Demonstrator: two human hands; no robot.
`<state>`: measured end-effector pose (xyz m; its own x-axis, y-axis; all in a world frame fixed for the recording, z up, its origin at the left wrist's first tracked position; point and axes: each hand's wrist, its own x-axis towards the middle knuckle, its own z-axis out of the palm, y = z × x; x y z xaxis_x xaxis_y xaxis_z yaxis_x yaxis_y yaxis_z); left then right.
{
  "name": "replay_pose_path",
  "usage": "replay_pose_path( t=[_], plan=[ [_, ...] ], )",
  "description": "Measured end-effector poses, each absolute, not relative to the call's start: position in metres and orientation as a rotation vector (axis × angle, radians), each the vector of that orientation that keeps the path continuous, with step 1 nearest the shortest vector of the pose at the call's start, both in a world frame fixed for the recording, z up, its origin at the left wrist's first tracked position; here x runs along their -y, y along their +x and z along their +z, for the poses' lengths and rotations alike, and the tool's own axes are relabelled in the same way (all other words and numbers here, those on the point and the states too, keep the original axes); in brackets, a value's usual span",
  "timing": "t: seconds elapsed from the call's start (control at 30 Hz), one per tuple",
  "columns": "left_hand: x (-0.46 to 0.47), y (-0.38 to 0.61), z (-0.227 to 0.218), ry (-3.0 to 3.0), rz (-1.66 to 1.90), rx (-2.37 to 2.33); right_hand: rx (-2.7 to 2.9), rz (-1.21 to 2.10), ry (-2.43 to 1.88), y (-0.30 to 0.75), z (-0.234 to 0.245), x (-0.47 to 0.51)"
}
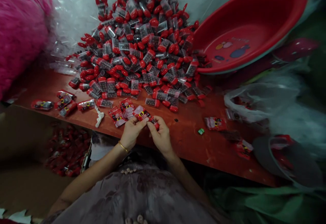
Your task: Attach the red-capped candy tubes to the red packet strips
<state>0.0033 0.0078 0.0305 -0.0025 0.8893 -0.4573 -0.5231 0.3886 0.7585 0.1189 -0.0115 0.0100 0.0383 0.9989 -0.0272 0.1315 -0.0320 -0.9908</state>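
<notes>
Reddish-brown worktable (193, 139) seen from above, w/ pale plastic sheeting behind. Far left: a fuzzy pink mass (20, 30), blurred. Below the table edge on the left, a dim box of red packets (67, 151).

Left-centre on the table: a short row of finished sealed packets (65, 102), red w/ yellow print, plus a small white scrap (99, 117).

Centre back: a big heap of small clear capsules with red caps (142, 44) (hundreds, not yet bagged by the look of it).

Centre front: left hand (131, 132), gold bangle at the wrist, and right hand (160, 136) meet at the table's near edge. Both sets of fingers are closed, pinching one red packet (144, 114) between them; a couple more packets lie touching it just beyond.

Right: one loose packet (215, 123), a tiny green bit (201, 131), then a red basin (252, 27) tilted against the wall. Far right: crumpled clear bags (265, 98).

Progress, as a judgement: early; approx a dozen packets done vs. a huge pile left.
</notes>
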Motion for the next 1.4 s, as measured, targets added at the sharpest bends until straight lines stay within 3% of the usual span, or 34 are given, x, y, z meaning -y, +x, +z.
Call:
replay_pose_path(
  t=[0.17, 0.47, 1.1, 1.27, 1.4],
  plan=[
    [-0.015, -0.007, 0.037, 0.289, 1.155, -1.065, 1.272, 1.461, -1.076, 0.129, 0.012, 0.009],
    [-0.003, -0.006, 0.034, 0.475, 1.026, -0.987, 1.321, 1.36, -1.173, 0.128, 0.018, 0.005],
    [0.016, -0.032, 0.021, 0.634, 1.139, -1.12, 1.676, 1.025, -1.264, 0.094, -0.002, 0.009],
    [0.045, -0.102, 0.021, 0.618, 1.123, -1.398, 1.943, 0.711, -1.404, 0.107, 0.005, -0.017],
    [0.088, -0.202, -0.005, 0.529, 0.996, -1.822, 2.072, 0.287, -1.668, 0.129, 0.006, -0.054]
  ],
)
